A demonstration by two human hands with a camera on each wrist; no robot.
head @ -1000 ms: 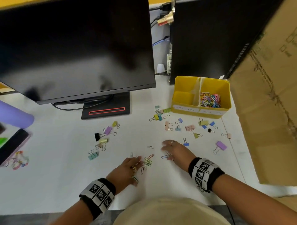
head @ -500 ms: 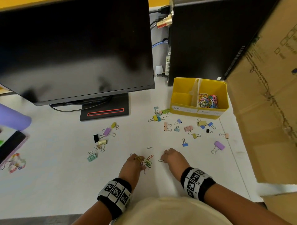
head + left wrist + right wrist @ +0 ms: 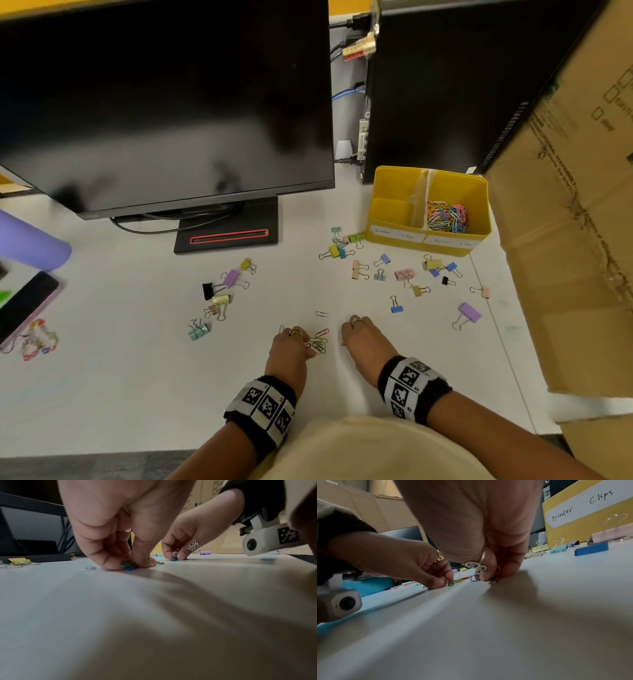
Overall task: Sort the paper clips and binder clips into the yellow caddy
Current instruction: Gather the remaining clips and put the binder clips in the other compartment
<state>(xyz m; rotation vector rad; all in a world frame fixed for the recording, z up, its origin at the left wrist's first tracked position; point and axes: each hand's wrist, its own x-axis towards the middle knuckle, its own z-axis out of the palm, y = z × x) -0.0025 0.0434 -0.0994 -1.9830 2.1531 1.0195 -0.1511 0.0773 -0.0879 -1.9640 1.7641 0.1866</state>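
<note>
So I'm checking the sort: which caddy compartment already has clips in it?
The right compartment of the yellow caddy, full of coloured paper clips; the left one shows only bare yellow.

My left grip (image 3: 291, 346) drawn in over the loose paper clips (image 3: 318, 343), my right grip (image 3: 363, 337) pulled back beside it, both nearer the tabletop's (image 3: 137, 377) front edge

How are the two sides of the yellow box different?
The right side of the yellow box holds a heap of colourful paper clips, while the left side looks empty. The label on the left side reads "Binder Clips"; the label on the right side is too blurred to read surely. Both sides share the same yellow walls, split by a pale divider.
</note>
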